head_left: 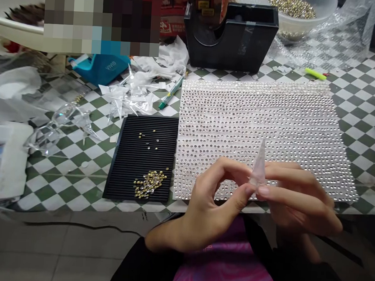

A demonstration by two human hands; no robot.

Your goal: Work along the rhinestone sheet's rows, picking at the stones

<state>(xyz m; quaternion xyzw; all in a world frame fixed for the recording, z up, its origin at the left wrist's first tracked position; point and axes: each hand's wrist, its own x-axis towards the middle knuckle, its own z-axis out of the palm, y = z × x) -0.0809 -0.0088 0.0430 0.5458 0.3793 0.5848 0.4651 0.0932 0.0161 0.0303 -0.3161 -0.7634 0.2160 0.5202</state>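
My left hand and my right hand pinch the base of a small translucent cone between thumbs and fingers. Its narrow tip points up and away from me. Beneath it lies a white sheet covered with rows of shiny silver rhinestones. Left of the sheet is a ribbed black tray. A pile of loose gold-backed rhinestones rests on the tray's near part, with several more scattered farther up. Whether anything is inside the cone cannot be made out.
Behind the sheet stands a black tape dispenser; a blue one is farther left. A green pen touches the area beside crumpled plastic film. A bowl of rhinestones sits at the back right. A white device is at left.
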